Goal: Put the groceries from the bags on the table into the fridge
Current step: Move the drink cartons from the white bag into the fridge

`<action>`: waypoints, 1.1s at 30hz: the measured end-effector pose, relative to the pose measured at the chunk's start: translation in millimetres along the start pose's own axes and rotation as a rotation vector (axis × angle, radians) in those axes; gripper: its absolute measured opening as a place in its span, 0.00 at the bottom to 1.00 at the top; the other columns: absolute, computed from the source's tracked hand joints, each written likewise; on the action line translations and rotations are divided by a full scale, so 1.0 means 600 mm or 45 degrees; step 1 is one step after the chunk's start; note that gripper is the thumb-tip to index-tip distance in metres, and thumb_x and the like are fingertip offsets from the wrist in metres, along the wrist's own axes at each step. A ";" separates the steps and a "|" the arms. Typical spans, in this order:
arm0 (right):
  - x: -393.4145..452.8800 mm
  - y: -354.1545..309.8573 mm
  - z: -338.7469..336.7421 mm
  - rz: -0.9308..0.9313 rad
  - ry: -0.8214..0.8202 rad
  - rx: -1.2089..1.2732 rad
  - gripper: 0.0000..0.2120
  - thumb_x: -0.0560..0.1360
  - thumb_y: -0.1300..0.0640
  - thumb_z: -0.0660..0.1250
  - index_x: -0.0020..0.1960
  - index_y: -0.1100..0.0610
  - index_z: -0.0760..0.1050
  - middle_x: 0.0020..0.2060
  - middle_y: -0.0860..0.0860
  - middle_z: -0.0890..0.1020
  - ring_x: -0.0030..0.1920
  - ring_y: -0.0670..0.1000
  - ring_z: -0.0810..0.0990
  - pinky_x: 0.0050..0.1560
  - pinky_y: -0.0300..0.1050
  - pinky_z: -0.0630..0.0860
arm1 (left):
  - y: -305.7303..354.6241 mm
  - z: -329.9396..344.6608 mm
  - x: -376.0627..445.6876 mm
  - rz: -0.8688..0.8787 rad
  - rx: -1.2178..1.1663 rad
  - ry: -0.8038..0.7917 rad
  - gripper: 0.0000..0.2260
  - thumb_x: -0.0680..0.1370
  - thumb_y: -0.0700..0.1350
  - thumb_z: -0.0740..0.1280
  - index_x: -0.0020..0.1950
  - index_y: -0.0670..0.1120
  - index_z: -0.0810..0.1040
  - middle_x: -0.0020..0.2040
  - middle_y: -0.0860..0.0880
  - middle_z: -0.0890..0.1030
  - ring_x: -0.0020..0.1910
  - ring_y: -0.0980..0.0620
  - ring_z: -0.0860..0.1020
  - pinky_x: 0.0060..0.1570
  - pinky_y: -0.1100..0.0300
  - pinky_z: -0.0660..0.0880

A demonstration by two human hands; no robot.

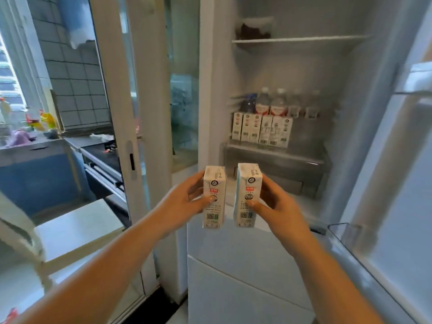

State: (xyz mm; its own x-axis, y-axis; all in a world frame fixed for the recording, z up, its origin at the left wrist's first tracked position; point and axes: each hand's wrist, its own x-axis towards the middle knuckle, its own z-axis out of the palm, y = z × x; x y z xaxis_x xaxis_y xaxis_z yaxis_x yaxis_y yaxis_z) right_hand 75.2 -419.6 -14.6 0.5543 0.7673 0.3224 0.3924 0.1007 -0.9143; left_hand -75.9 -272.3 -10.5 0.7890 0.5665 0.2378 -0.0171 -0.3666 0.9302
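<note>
I stand in front of the open fridge (339, 73). My left hand (184, 202) grips a white milk carton (214, 197) upright, thumb across its front. My right hand (275, 204) grips a second white milk carton (247, 195) the same way. Both cartons hang side by side in the air, below and in front of the middle shelf (275, 152). On that shelf stands a row of several matching cartons (261, 132), with several bottles (271, 104) behind them.
The fridge door (397, 183) stands open at the right with a clear door bin (350, 232). A dark-filled container (254, 29) sits on the top shelf. A glass sliding door (131, 113) is left of the fridge. A white chair (77, 228) stands at lower left.
</note>
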 end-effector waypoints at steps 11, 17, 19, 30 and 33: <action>0.255 0.091 -0.094 -0.154 0.253 0.170 0.29 0.74 0.68 0.65 0.71 0.48 0.65 0.61 0.43 0.78 0.61 0.41 0.76 0.59 0.45 0.76 | -0.006 0.061 0.337 0.166 -0.008 -0.131 0.26 0.76 0.36 0.66 0.71 0.54 0.66 0.61 0.54 0.78 0.57 0.59 0.78 0.54 0.55 0.78; 0.361 0.129 -0.125 -0.167 0.331 0.200 0.28 0.76 0.65 0.64 0.72 0.46 0.64 0.62 0.44 0.77 0.61 0.42 0.76 0.54 0.41 0.78 | -0.005 0.090 0.469 0.251 -0.015 -0.242 0.26 0.75 0.34 0.66 0.61 0.63 0.68 0.55 0.62 0.78 0.57 0.64 0.76 0.55 0.59 0.77; 0.382 0.143 -0.134 -0.156 0.358 0.196 0.28 0.76 0.66 0.63 0.72 0.46 0.63 0.62 0.45 0.77 0.61 0.43 0.76 0.55 0.44 0.78 | -0.014 0.097 0.503 0.261 -0.031 -0.263 0.26 0.75 0.34 0.66 0.62 0.64 0.67 0.57 0.62 0.77 0.58 0.62 0.76 0.56 0.57 0.76; 0.450 0.182 -0.204 -0.114 0.654 0.087 0.25 0.77 0.65 0.62 0.70 0.47 0.66 0.58 0.44 0.80 0.57 0.43 0.78 0.52 0.42 0.79 | -0.027 0.182 0.644 0.369 -0.072 -0.448 0.27 0.75 0.36 0.66 0.65 0.62 0.64 0.55 0.66 0.74 0.61 0.62 0.71 0.57 0.65 0.73; 0.462 0.182 -0.233 -0.069 0.729 0.059 0.20 0.77 0.63 0.62 0.66 0.47 0.69 0.53 0.41 0.82 0.52 0.42 0.81 0.43 0.36 0.79 | -0.030 0.218 0.675 0.412 -0.101 -0.473 0.26 0.76 0.38 0.67 0.67 0.61 0.64 0.56 0.64 0.74 0.62 0.60 0.72 0.61 0.59 0.72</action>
State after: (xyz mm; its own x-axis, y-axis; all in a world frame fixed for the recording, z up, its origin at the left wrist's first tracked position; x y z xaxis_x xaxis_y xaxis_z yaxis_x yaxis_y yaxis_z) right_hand 374.4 -284.3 9.1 0.8483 0.2965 0.4387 0.4060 0.1676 -0.8984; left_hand 324.2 -132.9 32.5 0.9006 0.1264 0.4159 -0.3329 -0.4146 0.8469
